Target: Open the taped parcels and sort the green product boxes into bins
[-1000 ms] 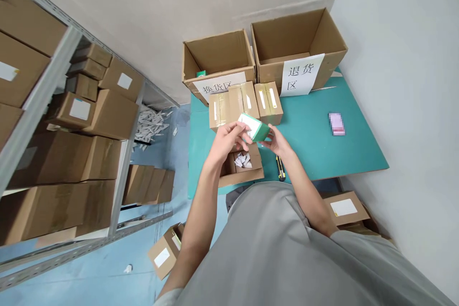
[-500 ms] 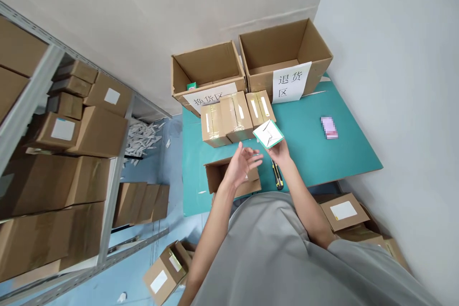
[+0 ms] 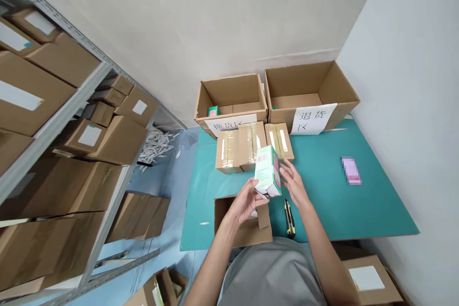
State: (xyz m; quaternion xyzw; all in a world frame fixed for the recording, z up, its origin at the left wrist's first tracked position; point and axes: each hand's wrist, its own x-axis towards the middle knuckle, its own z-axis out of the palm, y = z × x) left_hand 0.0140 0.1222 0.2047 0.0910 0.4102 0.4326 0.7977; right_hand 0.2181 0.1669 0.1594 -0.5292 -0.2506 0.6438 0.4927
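Observation:
A white and green product box [image 3: 266,172] with pink panels is held up over the table, tilted. My left hand [image 3: 245,203] grips its lower left corner, with the thumb on the near side and fingers beneath. My right hand [image 3: 294,184] is beside the box's right face, fingers apart; whether the fingertips touch it I cannot tell. Below my left hand stands an open cardboard carton [image 3: 256,234]. A black and yellow utility knife [image 3: 289,219] lies on the table to its right. Several taped cardboard parcels [image 3: 242,147] stand just beyond the product box.
Two large open cartons with paper signs, one on the left [image 3: 229,83] and one on the right [image 3: 294,76], stand along the back of the green table [image 3: 322,201]. A blurred pink item [image 3: 351,170] lies at right. Shelving [image 3: 96,191] with brown boxes fills the left side.
The box has turned from its white end toward me to its printed side, and passed from my right hand to my left. My right hand has let go. The view has shifted.

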